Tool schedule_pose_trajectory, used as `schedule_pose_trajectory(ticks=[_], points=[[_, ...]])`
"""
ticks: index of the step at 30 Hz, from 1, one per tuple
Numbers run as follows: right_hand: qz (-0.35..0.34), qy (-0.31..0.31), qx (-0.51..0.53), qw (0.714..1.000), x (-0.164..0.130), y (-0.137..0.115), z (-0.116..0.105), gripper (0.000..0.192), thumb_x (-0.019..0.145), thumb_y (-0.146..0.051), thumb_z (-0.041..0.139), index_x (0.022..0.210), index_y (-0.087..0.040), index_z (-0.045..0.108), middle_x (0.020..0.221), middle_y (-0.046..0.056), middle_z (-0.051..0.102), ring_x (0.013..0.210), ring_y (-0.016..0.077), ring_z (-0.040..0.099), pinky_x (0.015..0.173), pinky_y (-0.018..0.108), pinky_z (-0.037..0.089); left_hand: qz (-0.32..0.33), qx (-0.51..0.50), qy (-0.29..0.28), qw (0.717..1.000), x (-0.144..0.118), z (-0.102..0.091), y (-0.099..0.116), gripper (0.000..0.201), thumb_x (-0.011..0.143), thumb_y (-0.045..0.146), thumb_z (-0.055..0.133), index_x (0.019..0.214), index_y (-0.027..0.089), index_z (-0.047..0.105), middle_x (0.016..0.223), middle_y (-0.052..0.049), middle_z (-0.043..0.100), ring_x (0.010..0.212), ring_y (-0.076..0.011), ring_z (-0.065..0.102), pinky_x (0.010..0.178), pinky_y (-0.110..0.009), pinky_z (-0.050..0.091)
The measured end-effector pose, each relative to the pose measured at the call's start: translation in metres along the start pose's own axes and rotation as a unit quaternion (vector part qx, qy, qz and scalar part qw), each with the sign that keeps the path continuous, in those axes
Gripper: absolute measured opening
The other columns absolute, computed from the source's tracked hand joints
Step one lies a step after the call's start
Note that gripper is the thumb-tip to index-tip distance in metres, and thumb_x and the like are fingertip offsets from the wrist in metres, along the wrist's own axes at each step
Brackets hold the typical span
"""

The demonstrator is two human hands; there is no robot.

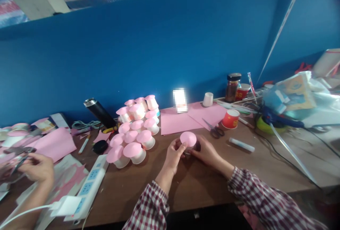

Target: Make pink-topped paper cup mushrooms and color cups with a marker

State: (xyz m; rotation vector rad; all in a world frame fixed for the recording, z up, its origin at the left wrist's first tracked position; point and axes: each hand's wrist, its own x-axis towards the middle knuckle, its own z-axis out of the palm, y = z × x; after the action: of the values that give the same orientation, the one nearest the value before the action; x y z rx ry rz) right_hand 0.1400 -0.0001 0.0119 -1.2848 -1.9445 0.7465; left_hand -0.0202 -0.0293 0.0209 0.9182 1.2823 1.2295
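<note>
Pink-capped cups (136, 130) stacked left | scissors (215, 129) on pink paper (186, 118) | red cup (230, 119) | glue stick (242, 145) | black flask (99, 112) | power strip (89, 184)

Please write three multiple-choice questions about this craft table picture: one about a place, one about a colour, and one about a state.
1. Where do the scissors lie?
A. on the power strip
B. on the table beside the red paper cup
C. inside the black flask

2. What colour is the round disc held between the two hands?
A. pink
B. green
C. yellow

3. How do the person's left hand and right hand stand?
A. both lie flat and empty on the table
B. only the left hand touches the disc
C. both hold the cup with the disc, above the table

Answers:
1. B, the scissors rest at the edge of the pink paper sheet, just left of the red cup.
2. A, the disc matches the pink tops of the finished cups.
3. C, fingers of both hands close around the piece.
</note>
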Motion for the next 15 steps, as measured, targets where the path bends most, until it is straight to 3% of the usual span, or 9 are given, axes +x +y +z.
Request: schedule_pose_trajectory(ticks=[5,8,12,15], points=[[0.000,-0.004,-0.008,1.000,0.000,0.001,0.000,0.054,0.068,-0.033,0.069,0.117,-0.019,0.052,0.109,0.010,0.060,0.096,0.0250,0.057,0.079,0.036,0.044,0.076,0.038,0.036,0.996,-0.010,0.001,0.013,0.069,0.069,0.049,0.067,0.129,0.024,0.044,0.082,-0.002,0.058,0.064,-0.0122,0.053,0.054,-0.022,0.044],[-0.010,0.004,-0.005,1.000,-0.001,0.002,0.001,0.054,0.068,-0.032,0.068,0.118,-0.020,0.051,0.110,0.009,0.059,0.097,0.0252,0.056,0.081,0.036,0.044,0.085,0.049,0.032,0.995,-0.011,0.000,0.017,0.062,0.069,0.047,0.067,0.123,0.021,0.051,0.086,-0.005,0.060,0.070,-0.0152,0.055,0.061,-0.024,0.044],[-0.019,0.011,0.004,1.000,0.000,0.003,0.000,0.052,0.069,-0.031,0.067,0.117,-0.019,0.051,0.110,0.010,0.059,0.098,0.0258,0.056,0.082,0.037,0.044,0.083,0.032,0.090,0.992,-0.005,-0.003,0.009,0.050,0.077,0.053,0.055,0.115,0.020,0.054,0.075,-0.002,0.057,0.057,-0.0134,0.050,0.055,-0.025,0.040],[-0.028,0.021,-0.007,0.999,0.006,0.000,-0.008,0.046,0.070,-0.030,0.067,0.112,-0.018,0.052,0.106,0.010,0.061,0.095,0.0260,0.057,0.081,0.036,0.045,0.148,0.128,0.105,0.975,0.003,-0.005,0.000,0.031,0.085,0.045,0.044,0.091,0.019,0.060,0.072,-0.003,0.057,0.061,-0.0152,0.051,0.061,-0.026,0.040]])
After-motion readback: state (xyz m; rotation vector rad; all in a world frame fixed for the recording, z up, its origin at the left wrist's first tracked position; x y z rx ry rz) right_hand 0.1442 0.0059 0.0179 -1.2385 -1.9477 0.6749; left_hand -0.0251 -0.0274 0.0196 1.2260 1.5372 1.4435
